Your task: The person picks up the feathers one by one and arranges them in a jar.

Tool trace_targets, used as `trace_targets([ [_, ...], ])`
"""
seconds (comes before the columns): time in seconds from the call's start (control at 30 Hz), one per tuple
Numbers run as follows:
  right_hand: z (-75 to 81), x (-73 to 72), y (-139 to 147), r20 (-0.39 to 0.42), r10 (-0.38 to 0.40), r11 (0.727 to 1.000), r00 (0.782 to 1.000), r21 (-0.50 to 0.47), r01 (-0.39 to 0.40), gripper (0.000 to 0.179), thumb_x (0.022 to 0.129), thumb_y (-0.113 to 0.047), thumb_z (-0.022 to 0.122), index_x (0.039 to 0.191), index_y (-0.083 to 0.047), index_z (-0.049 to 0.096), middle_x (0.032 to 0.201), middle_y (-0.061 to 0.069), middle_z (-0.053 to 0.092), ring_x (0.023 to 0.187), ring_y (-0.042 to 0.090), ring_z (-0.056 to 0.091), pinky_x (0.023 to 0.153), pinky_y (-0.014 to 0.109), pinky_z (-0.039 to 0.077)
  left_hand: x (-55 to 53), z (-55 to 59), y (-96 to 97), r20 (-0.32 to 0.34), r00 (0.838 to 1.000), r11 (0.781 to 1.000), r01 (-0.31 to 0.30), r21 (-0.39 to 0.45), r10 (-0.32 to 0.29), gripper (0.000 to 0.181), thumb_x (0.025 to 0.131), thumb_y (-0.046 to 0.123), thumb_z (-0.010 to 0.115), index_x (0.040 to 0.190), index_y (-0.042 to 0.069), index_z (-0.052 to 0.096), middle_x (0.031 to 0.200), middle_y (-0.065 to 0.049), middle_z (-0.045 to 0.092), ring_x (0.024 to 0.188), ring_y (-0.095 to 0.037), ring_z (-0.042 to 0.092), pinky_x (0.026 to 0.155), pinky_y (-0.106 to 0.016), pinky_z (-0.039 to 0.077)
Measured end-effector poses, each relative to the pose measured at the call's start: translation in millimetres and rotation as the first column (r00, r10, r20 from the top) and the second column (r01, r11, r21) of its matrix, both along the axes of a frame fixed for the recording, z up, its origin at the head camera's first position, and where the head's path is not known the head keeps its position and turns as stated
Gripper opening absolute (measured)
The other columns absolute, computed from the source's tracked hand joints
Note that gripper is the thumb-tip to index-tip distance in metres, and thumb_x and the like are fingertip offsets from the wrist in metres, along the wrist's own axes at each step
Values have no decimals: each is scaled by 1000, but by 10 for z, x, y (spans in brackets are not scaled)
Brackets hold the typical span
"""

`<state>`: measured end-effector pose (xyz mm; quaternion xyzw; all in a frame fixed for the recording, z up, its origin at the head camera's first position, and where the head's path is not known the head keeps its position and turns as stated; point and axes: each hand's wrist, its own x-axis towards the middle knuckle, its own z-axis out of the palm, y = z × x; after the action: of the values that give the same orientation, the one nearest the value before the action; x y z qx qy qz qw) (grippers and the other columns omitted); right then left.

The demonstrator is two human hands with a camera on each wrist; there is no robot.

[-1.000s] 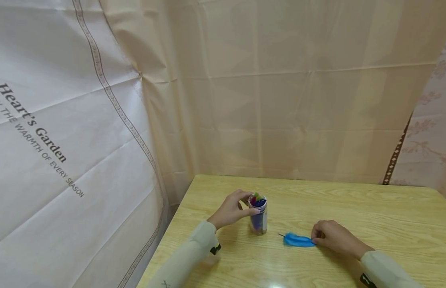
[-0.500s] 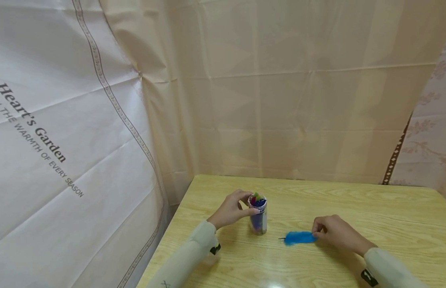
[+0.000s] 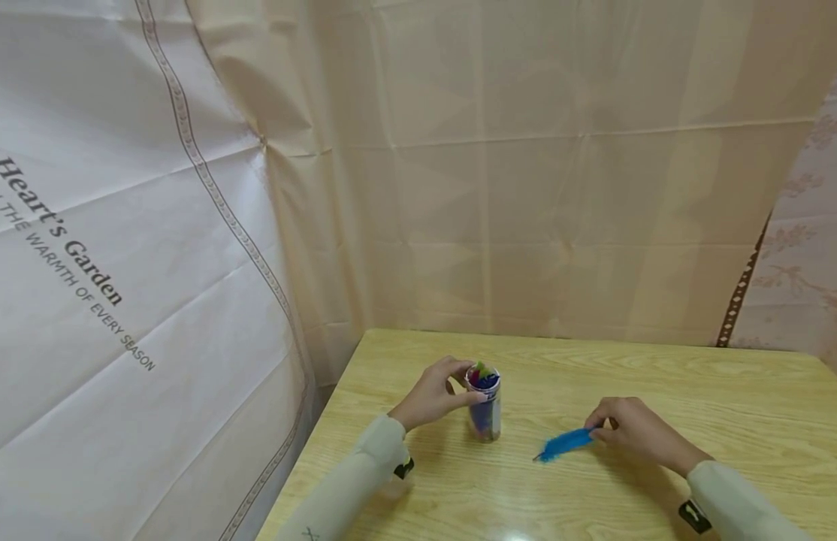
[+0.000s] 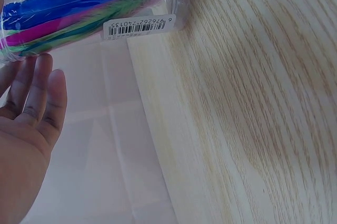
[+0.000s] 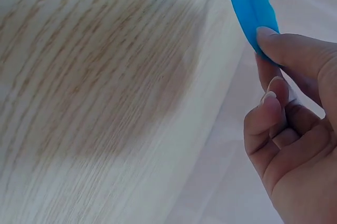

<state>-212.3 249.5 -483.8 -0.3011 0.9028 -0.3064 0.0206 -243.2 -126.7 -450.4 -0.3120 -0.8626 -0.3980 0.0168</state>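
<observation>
A clear plastic jar (image 3: 484,417) stands upright on the table, with blue, pink and green feathers (image 4: 73,2) inside; a barcode label shows on its side in the left wrist view. My left hand (image 3: 433,392) grips the jar near its rim from the left, thumb in front and fingers behind. To the right, a bright blue feather (image 3: 566,443) hangs by its tip from my right hand (image 3: 642,432). Thumb and index finger pinch that tip in the right wrist view, the other fingers curled below. The feather's quill end points down and left, close to the tabletop; whether it touches cannot be told.
The wood-grain table (image 3: 696,391) reaches back to a beige cloth (image 3: 527,188) hanging behind it. A white printed cloth (image 3: 121,263) hangs along the left side. Floral cloth (image 3: 797,263) hangs at the far right.
My right hand has risen slightly and shifted a little right with the blue feather, which now tilts, its quill end lower. The left hand and jar have stayed in place.
</observation>
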Motion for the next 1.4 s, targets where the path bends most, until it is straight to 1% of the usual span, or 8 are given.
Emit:
trace_targets([
  [0.2,8,2,-14,-104,-25,1000,994,-17,23,5,84,-15,73,88,-18,71,81,-12,60,61,0,45,50,21,42,1,-12,-4,-3,1000,1000,1,3,-1,56,83,52,67,132,29,55,105,12,54,96,-13,56,70,-24,51],
  [0.3,15,-1,-18,-140,-49,999,989,-22,47,5,84,-21,73,87,-17,71,80,-13,60,60,0,45,49,20,41,-5,-10,-5,-4,1000,1000,3,1,-3,56,83,52,67,132,30,55,105,12,54,97,-14,56,70,-24,51],
  [0.43,53,3,-17,-159,-66,998,985,-21,63,12,85,-29,72,87,-16,71,79,-14,59,60,1,44,50,20,40,-7,-5,-7,3,1000,1000,3,-2,-3,56,83,52,67,132,30,55,105,12,54,98,-15,56,70,-24,51],
  [0.53,98,8,-20,-171,-71,997,983,-24,68,14,86,-31,71,87,-17,71,78,-14,58,59,2,43,49,20,39,-5,-8,-8,4,1000,1000,2,-5,-2,56,82,53,67,132,31,55,105,12,54,98,-14,56,70,-24,51],
  [0.77,185,10,-42,-198,-79,997,977,-42,72,4,87,-24,71,90,-23,69,80,-15,59,60,2,45,50,21,40,-1,-7,-8,-2,1000,1000,-3,-8,3,56,82,54,67,132,31,55,105,12,54,96,-8,54,70,-24,51],
  [1.03,226,-2,-71,-211,-85,995,974,-69,72,4,88,-28,70,90,-25,69,80,-16,59,60,2,45,49,21,40,-3,1,-12,-9,1000,1000,-1,-10,0,55,83,53,67,131,31,55,105,12,54,95,-7,54,70,-24,51],
  [1.23,251,-24,-112,-287,-93,992,954,-103,66,8,85,-19,73,90,-24,69,81,-16,61,60,1,45,48,20,40,-19,-15,-16,-14,1000,1000,10,-7,-10,53,83,53,66,131,32,56,105,12,54,96,-7,54,70,-24,51],
  [1.4,296,-36,-143,-317,-104,991,943,-117,71,8,86,-19,72,91,-25,70,82,-16,61,60,1,45,48,20,39,-33,-16,-21,-21,1000,1000,19,-4,-19,54,83,53,66,131,31,55,107,13,54,96,-6,54,70,-25,51],
])
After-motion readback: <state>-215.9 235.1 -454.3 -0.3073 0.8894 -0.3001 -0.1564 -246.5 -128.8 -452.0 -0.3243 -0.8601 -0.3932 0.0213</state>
